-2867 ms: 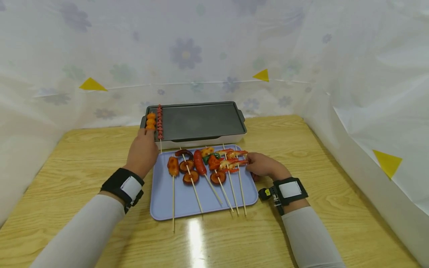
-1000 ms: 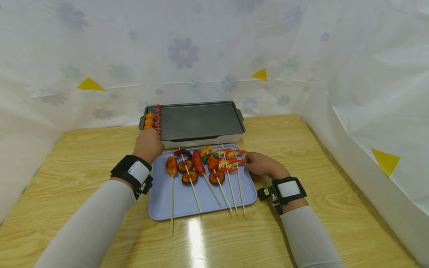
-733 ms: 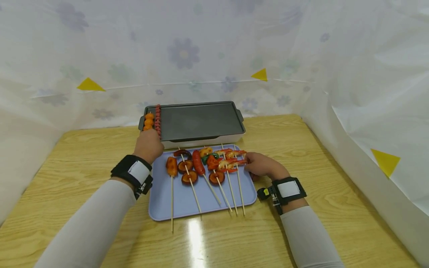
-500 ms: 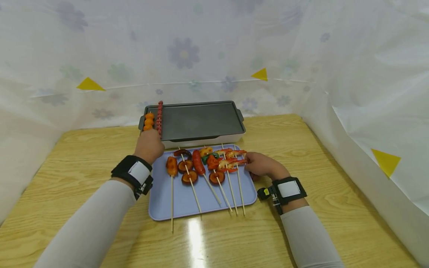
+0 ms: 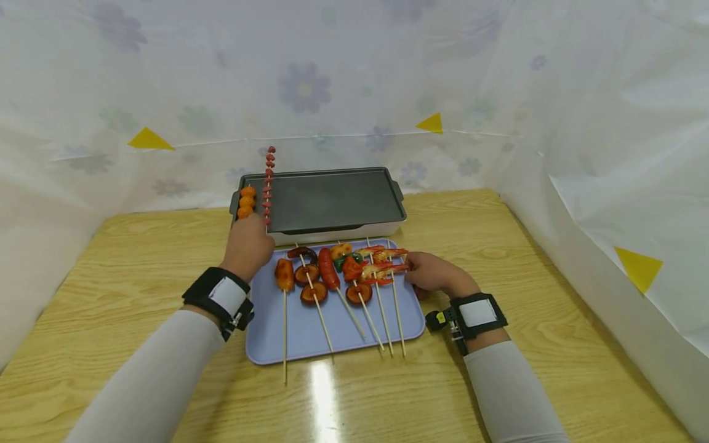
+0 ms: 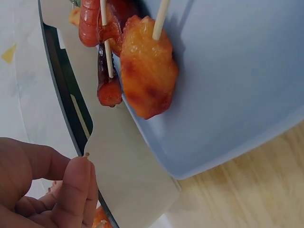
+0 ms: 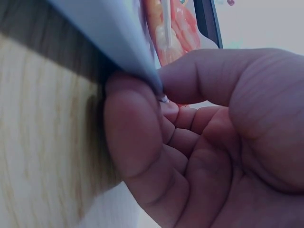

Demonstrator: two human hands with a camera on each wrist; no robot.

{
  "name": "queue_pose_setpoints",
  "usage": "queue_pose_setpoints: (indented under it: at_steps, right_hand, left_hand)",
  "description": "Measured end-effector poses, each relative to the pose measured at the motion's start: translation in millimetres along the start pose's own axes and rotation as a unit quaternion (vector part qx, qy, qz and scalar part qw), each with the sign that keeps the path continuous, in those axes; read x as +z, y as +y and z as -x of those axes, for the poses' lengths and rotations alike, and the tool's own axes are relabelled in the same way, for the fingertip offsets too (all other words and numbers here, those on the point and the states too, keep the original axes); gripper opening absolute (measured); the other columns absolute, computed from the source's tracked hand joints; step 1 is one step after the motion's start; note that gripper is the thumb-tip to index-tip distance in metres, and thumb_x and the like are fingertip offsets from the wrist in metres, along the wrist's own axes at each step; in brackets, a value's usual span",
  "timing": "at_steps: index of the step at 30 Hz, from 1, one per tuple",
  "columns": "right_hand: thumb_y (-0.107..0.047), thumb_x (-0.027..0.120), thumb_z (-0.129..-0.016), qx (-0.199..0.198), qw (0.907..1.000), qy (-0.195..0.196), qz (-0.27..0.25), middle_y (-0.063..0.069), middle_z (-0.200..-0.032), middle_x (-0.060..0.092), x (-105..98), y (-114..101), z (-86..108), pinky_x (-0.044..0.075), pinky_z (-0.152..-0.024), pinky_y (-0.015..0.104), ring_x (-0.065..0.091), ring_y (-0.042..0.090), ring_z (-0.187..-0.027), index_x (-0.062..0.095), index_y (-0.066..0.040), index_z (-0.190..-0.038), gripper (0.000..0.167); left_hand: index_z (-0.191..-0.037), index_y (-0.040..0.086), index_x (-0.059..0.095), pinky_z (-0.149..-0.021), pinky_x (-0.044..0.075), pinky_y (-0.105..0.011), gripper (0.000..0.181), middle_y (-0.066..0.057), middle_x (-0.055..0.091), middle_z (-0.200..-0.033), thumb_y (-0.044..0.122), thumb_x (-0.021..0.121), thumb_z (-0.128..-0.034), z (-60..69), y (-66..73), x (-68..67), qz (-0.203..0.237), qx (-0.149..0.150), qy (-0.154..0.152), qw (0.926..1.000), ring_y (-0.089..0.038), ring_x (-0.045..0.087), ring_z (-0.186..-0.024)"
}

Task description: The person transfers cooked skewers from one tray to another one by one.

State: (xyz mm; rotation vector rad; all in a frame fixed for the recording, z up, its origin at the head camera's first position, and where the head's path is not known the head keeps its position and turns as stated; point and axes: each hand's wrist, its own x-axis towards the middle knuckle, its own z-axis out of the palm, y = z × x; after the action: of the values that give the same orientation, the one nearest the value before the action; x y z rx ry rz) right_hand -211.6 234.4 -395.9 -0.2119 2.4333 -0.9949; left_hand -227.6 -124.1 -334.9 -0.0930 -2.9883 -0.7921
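Observation:
My left hand (image 5: 248, 247) pinches the stick end of a skewer of small red meat pieces (image 5: 268, 188) at the front left of a black griddle (image 5: 338, 197). The skewer's far end stands raised above the griddle's back rim. In the left wrist view, the thumb and forefinger (image 6: 78, 178) meet on the stick tip. A skewer of orange balls (image 5: 246, 202) lies at the griddle's left edge, its lower part hidden by that hand. My right hand (image 5: 434, 272) grips the right rim of a lilac tray (image 5: 266, 344), with the thumb above and curled fingers below in the right wrist view.
On the tray lie several skewers: a chicken wing (image 5: 285, 275), mushroom slices (image 5: 314, 293), a red sausage (image 5: 328, 269) and shrimp (image 5: 379, 271). Some sticks overhang the tray's front edge. A white flowered sheet (image 5: 354, 80) encloses the wooden table (image 5: 498, 240) behind and at the sides.
My left hand has shifted from the orange ball skewer to the red meat skewer. That skewer's far end has risen and moved slightly right. The right hand stays on the tray rim.

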Motion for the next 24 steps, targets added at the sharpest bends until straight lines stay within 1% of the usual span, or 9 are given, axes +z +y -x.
queue_pose_setpoints:
  at_steps: [2,5,6,8,10,12,15,19,24]
  right_hand:
    - [-0.002,0.048,-0.093,0.002,1.0,0.002,0.003,0.013,-0.079,0.056,-0.3,-0.2,0.0,0.044,-0.053,0.031,0.052,0.02,-0.059,0.05,0.0,-0.098,0.006]
    - [-0.003,0.048,-0.092,0.004,0.9999,0.005,0.008,0.013,-0.077,0.058,-0.7,-1.1,-0.2,0.045,-0.053,0.031,0.054,0.02,-0.059,0.052,-0.001,-0.097,0.007]
    - [-0.003,0.048,-0.092,0.004,0.9999,0.005,0.007,0.013,-0.076,0.058,-0.9,-1.4,-0.2,0.045,-0.053,0.031,0.054,0.02,-0.059,0.052,-0.001,-0.097,0.006]
    - [-0.002,0.049,-0.092,0.005,1.0,0.005,0.004,0.013,-0.076,0.058,-1.0,-1.8,0.1,0.045,-0.053,0.031,0.054,0.02,-0.059,0.052,-0.001,-0.097,0.006]
    - [-0.002,0.049,-0.092,0.005,1.0,0.005,0.003,0.013,-0.076,0.058,-0.9,-2.0,0.6,0.045,-0.053,0.031,0.054,0.02,-0.059,0.051,0.0,-0.097,0.006]
    - [-0.001,0.048,-0.092,0.005,1.0,0.004,0.004,0.013,-0.076,0.057,-0.6,-2.1,1.1,0.045,-0.053,0.031,0.053,0.02,-0.059,0.051,0.0,-0.097,0.006]
    - [-0.002,0.048,-0.091,0.006,0.9999,0.006,0.011,0.012,-0.075,0.058,-0.4,-2.7,1.5,0.044,-0.053,0.03,0.054,0.02,-0.059,0.051,0.0,-0.096,0.006]
    - [-0.002,0.048,-0.091,0.008,0.9999,0.005,0.011,0.012,-0.075,0.058,-0.5,-2.9,1.4,0.044,-0.053,0.031,0.054,0.02,-0.058,0.051,-0.001,-0.096,0.006]
    - [-0.003,0.048,-0.091,0.007,0.9999,0.004,0.012,0.012,-0.073,0.059,-1.6,-2.8,1.0,0.044,-0.052,0.031,0.055,0.02,-0.057,0.052,-0.001,-0.097,0.008]
  left_hand:
    - [-0.066,0.003,0.046,-0.046,0.03,-0.03,0.02,-0.005,0.037,-0.059,-0.004,0.048,-0.0843,2.8,-2.0,1.8,0.018,-0.008,0.006,0.9998,-0.023,0.042,-0.05]
    - [-0.08,-0.003,0.053,-0.047,0.033,-0.03,0.008,-0.008,0.042,-0.064,-0.002,0.047,-0.0861,8.9,-4.2,2.9,0.043,-0.022,0.012,0.9988,-0.024,0.045,-0.053]
    - [-0.088,-0.006,0.055,-0.047,0.035,-0.03,0.009,-0.01,0.046,-0.068,-0.001,0.048,-0.0871,11.1,-4.9,3.0,0.05,-0.025,0.013,0.9984,-0.025,0.048,-0.056]
    - [-0.103,-0.01,0.056,-0.052,0.042,-0.033,0.02,-0.015,0.054,-0.078,0.001,0.048,-0.0887,14.9,-6.5,3.2,0.056,-0.026,0.019,0.9979,-0.029,0.054,-0.064]
    - [-0.112,-0.011,0.056,-0.057,0.046,-0.036,0.026,-0.019,0.058,-0.087,0.003,0.048,-0.0902,18.5,-8.0,3.4,0.061,-0.023,0.028,0.9975,-0.032,0.057,-0.07]
    - [-0.114,-0.01,0.055,-0.061,0.048,-0.039,0.028,-0.022,0.06,-0.094,0.004,0.047,-0.0911,22.0,-9.3,3.2,0.068,-0.021,0.037,0.9968,-0.034,0.058,-0.074]
    - [-0.113,-0.01,0.055,-0.064,0.05,-0.042,0.027,-0.025,0.061,-0.098,0.005,0.046,-0.0923,26.3,-10.4,3.7,0.077,-0.021,0.055,0.9953,-0.035,0.058,-0.077]
    - [-0.111,-0.009,0.056,-0.066,0.049,-0.043,0.025,-0.026,0.061,-0.099,0.005,0.046,-0.0938,29.8,-11.4,7.0,0.082,-0.024,0.075,0.9935,-0.036,0.058,-0.08]
    - [-0.109,-0.007,0.056,-0.069,0.048,-0.048,0.022,-0.025,0.061,-0.097,0.006,0.045,-0.0952,33.0,-12.3,12.3,0.074,-0.022,0.103,0.9917,-0.039,0.058,-0.082]
